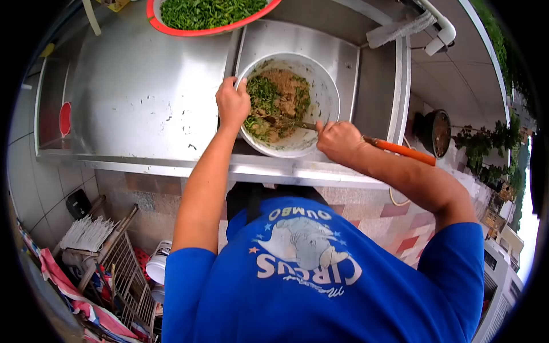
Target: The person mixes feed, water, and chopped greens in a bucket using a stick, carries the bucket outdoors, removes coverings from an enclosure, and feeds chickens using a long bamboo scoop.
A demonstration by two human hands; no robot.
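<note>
two hands work one white bowl (320, 86) sitting at the near edge of the steel surface (143, 91), beside the sink: the left hand (231, 104) grips its rim, closed on it, and the right hand (338, 140) is wrapped around an orange-handled utensil (400, 150) buried in the greens-and-paste mixture (277, 103). since the bowl overhangs toward that near edge, a hard stir could likely tip it or fling mixture out. a red-rimmed basin of chopped greens (209, 12) sits at the far edge.
</note>
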